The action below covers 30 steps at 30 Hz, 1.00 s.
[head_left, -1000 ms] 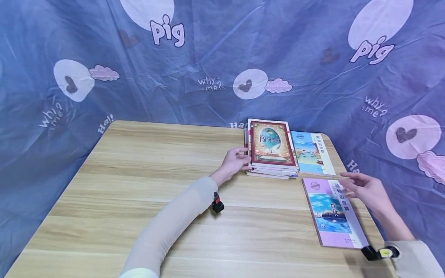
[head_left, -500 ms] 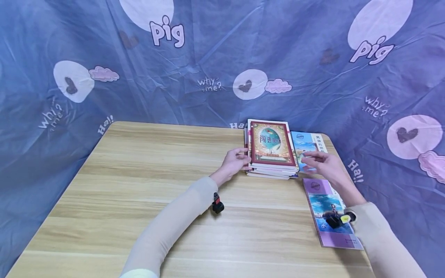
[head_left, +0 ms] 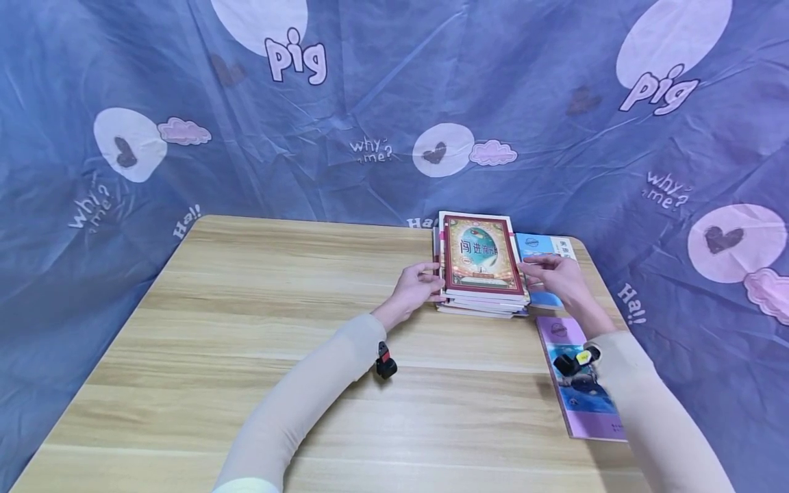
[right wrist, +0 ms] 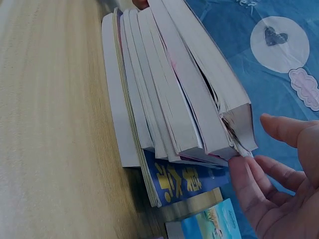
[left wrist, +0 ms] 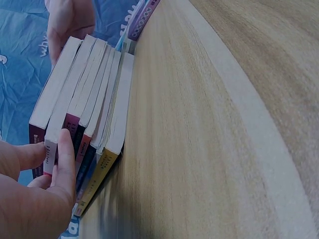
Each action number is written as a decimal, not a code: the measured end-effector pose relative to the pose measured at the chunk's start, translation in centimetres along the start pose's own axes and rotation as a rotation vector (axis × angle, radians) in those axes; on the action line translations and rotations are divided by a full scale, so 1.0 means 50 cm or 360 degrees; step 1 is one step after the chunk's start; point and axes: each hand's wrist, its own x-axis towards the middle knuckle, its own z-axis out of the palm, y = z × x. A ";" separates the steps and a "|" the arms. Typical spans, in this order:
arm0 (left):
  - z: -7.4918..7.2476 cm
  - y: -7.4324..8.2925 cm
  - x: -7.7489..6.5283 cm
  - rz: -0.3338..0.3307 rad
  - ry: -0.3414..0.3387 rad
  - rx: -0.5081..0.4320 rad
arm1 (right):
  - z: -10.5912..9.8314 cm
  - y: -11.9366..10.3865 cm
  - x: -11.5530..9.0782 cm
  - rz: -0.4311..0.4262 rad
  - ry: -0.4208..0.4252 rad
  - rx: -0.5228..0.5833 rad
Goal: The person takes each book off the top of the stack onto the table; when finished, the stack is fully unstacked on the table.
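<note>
A stack of several books (left wrist: 97, 94) stands at the back of the table, a maroon-bordered book (head_left: 483, 253) on top. My left hand (head_left: 414, 284) is at the stack's left side, its fingertips resting against the spines near the top. At the opposite side is my right hand (head_left: 559, 279). In the right wrist view its fingers (right wrist: 244, 184) meet the page edges at a corner of the upper books, while the thumb (right wrist: 279, 130) stands off to one side. Lower in the stack, a dark blue book with yellow lettering (right wrist: 192, 181) juts out.
Right of the stack lies a light blue book (head_left: 536, 243), partly covered by my right hand. A purple book (head_left: 592, 424) lies nearer, under my right forearm. The wooden table (head_left: 277, 308) ends at a blue patterned cloth (head_left: 370, 89) behind and at the right.
My right hand has moved left and away from me, from over the purple book, across the light blue book, to the stack's right side. The left hand has stayed against the spines.
</note>
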 end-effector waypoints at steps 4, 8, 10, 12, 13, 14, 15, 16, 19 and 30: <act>-0.001 0.001 0.000 -0.0001 0.0000 0.0012 | 0.010 -0.010 0.009 0.0071 0.0037 -0.0083; -0.003 0.003 -0.002 -0.0005 0.0001 0.0008 | 0.018 -0.013 0.018 0.0106 0.0070 -0.0155; -0.003 0.003 -0.003 -0.0010 0.0004 -0.0001 | 0.020 -0.013 0.021 0.0107 0.0071 -0.0177; -0.004 0.004 -0.003 -0.0011 0.0004 0.0002 | 0.020 -0.013 0.022 0.0102 0.0058 -0.0193; -0.004 0.004 -0.004 -0.0011 0.0003 0.0000 | 0.020 -0.012 0.023 0.0101 0.0046 -0.0192; -0.004 0.005 -0.004 -0.0011 0.0002 0.0000 | 0.020 -0.012 0.024 0.0104 0.0037 -0.0185; -0.004 0.005 -0.005 -0.0011 0.0001 -0.0004 | 0.019 -0.012 0.025 0.0103 0.0022 -0.0177; -0.004 0.006 -0.005 -0.0010 -0.0003 -0.0008 | 0.018 -0.012 0.025 0.0102 0.0006 -0.0169; -0.004 0.007 -0.006 -0.0005 -0.0011 -0.0014 | 0.016 -0.013 0.029 0.0117 -0.0036 -0.0125; -0.005 0.007 -0.002 -0.0013 -0.0016 -0.0009 | -0.003 -0.003 0.033 0.0169 -0.0225 0.0122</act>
